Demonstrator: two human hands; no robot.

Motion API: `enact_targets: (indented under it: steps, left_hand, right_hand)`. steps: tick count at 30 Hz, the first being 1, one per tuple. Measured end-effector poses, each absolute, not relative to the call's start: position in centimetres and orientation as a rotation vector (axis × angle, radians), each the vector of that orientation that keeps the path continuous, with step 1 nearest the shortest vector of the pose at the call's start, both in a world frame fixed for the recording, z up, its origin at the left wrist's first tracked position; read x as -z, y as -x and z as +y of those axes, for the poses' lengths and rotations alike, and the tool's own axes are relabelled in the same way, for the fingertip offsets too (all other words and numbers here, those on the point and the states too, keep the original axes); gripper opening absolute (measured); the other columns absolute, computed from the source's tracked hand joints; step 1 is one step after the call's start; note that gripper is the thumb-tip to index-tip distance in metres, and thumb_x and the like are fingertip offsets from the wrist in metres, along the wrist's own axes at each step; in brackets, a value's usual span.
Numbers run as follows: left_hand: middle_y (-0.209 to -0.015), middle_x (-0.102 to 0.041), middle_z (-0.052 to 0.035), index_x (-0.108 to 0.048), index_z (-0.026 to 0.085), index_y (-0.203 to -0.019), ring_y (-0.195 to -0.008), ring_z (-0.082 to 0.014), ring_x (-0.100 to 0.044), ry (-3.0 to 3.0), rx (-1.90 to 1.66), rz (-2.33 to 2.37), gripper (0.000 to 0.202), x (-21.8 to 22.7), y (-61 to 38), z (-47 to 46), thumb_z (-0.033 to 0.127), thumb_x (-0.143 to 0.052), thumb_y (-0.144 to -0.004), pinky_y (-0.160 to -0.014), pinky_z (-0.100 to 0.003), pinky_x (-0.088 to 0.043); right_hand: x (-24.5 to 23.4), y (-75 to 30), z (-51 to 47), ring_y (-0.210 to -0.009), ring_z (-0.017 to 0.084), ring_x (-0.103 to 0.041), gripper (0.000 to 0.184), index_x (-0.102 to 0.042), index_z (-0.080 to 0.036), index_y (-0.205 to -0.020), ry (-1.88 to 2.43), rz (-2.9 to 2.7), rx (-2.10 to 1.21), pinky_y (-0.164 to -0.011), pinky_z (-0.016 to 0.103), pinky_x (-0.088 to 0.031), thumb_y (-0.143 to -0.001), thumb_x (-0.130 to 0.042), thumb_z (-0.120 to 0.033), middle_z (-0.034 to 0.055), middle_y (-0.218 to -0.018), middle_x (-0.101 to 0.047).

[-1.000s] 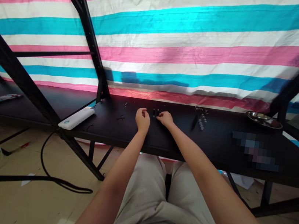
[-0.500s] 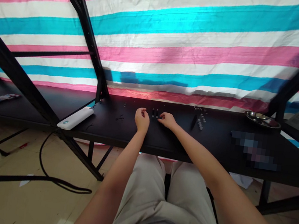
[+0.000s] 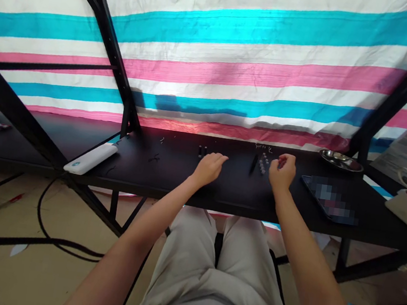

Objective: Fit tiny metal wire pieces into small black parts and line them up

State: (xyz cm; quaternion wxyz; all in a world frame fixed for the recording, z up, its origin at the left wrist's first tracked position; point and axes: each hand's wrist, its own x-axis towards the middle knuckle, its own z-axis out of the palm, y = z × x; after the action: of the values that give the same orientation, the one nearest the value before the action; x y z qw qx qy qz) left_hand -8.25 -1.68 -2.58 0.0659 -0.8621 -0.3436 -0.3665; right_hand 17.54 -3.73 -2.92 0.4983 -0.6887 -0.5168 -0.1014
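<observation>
My left hand (image 3: pixel 209 167) is over the black tabletop (image 3: pixel 232 192), fingers stretched toward the right with nothing visible in them. Just beyond it stand two small dark cylinders (image 3: pixel 202 151) with pale ends. My right hand (image 3: pixel 283 172) has its fingers curled inward, and whatever they may hold is hidden. Left of that hand lie several small clear pieces (image 3: pixel 263 164) in rows, close to its fingers. Beside these pieces is a slim black pen-like object (image 3: pixel 254 163). Tiny white curled bits (image 3: pixel 264 147) lie along the back edge.
A shiny metal dish (image 3: pixel 341 161) and a phone (image 3: pixel 327 200) with a blurred screen are on the right. At left lie a white power bank (image 3: pixel 91 158) and thin black strands (image 3: pixel 154 157). Black metal posts (image 3: pixel 106 33) frame the table before a striped sheet (image 3: pixel 238 66).
My right hand has moved right, from beside the two dark cylinders to the clear pieces. The left hand has shifted right, its fingers now extended. The camera view has turned slightly right.
</observation>
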Motion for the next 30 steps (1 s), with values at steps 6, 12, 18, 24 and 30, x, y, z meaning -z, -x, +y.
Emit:
enact_targets:
  steps: [6,12,18,24,30]
  left_hand:
    - [-0.119,-0.051,-0.0097,-0.032,0.025,-0.139,-0.099,-0.0213,-0.05,2.676,0.781,-1.125,0.051,1.9,1.8,-3.2,0.023,-0.037,-0.089,-0.083,-0.034,-0.039]
    - [-0.127,-0.046,-0.0103,-0.024,0.029,-0.142,-0.106,-0.0265,-0.045,2.708,0.578,-1.327,0.056,3.0,-1.8,-2.6,0.03,-0.04,-0.089,-0.085,-0.043,-0.037]
    - [-0.123,-0.049,-0.0099,-0.035,0.028,-0.137,-0.106,-0.0262,-0.045,2.677,0.559,-1.356,0.05,3.6,-2.7,-1.7,0.028,-0.044,-0.088,-0.085,-0.043,-0.036]
    - [-0.103,-0.059,-0.0085,-0.061,0.018,-0.105,-0.097,-0.0223,-0.05,2.592,0.724,-1.247,0.023,3.2,-2.3,-1.4,0.026,-0.047,-0.088,-0.083,-0.039,-0.031]
    - [-0.097,-0.063,-0.0048,-0.063,0.021,-0.095,-0.092,-0.0188,-0.053,2.543,0.929,-1.277,0.018,2.6,1.0,-0.8,0.031,-0.05,-0.088,-0.081,-0.036,-0.029]
  right_hand:
    - [4.1,-19.4,-2.8,-0.087,0.025,-0.054,0.022,-0.055,-0.018,-0.09,2.098,-1.201,-0.08,-0.082,0.042,-0.034,-0.072,-0.043,-0.02,0.0102,-0.089,-0.062]
    - [4.0,-18.3,-3.5,-0.092,0.026,-0.056,0.025,-0.056,-0.016,-0.094,2.094,-1.282,0.09,-0.081,0.041,-0.035,-0.074,-0.041,-0.014,0.0136,-0.098,-0.062]
    - [4.2,-18.2,-3.6,-0.092,0.027,-0.056,0.025,-0.057,-0.015,-0.092,2.083,-1.342,0.093,-0.081,0.043,-0.036,-0.071,-0.044,-0.016,0.0157,-0.097,-0.062]
    - [4.1,-18.3,-3.6,-0.095,0.028,-0.056,0.024,-0.057,-0.017,-0.09,2.158,-1.412,-0.007,-0.082,0.044,-0.036,-0.069,-0.049,-0.025,0.0129,-0.098,-0.063]
    - [3.8,-17.9,-3.6,-0.095,0.027,-0.056,0.023,-0.058,-0.019,-0.087,2.211,-1.463,-0.097,-0.085,0.043,-0.034,-0.07,-0.05,-0.033,0.0099,-0.094,-0.063]
